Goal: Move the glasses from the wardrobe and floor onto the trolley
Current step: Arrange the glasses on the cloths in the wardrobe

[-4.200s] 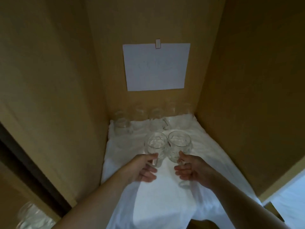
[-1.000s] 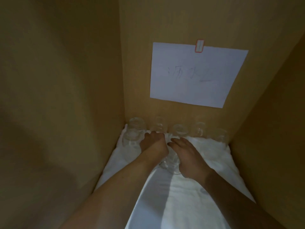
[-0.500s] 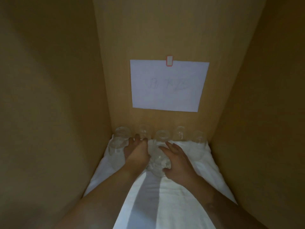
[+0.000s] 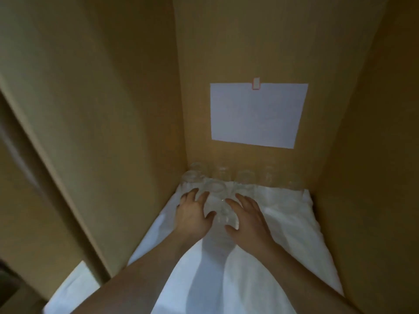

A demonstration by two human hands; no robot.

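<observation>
Inside the wooden wardrobe, several clear glasses (image 4: 244,177) stand in a row against the back wall on a white cloth (image 4: 283,234). One more clear glass (image 4: 223,215) stands in front of the row, between my hands. My left hand (image 4: 192,215) lies to its left with its fingers spread and straight, the fingertips close to another glass (image 4: 215,188). My right hand (image 4: 248,217) lies to its right, fingers also spread, with thumb and forefinger beside the glass. Whether either hand touches the glass is unclear. The trolley is out of view.
The wardrobe's left wall (image 4: 113,132) and right wall (image 4: 374,155) close the compartment in tightly. A white paper sheet (image 4: 258,114) is clipped to the back wall. The cloth runs forward to the shelf's front edge, and a dark gap shows at the far left.
Both hands have drawn back a little from the back row and their fingers have spread out. My head has moved back, so more of the cloth and left wall shows.
</observation>
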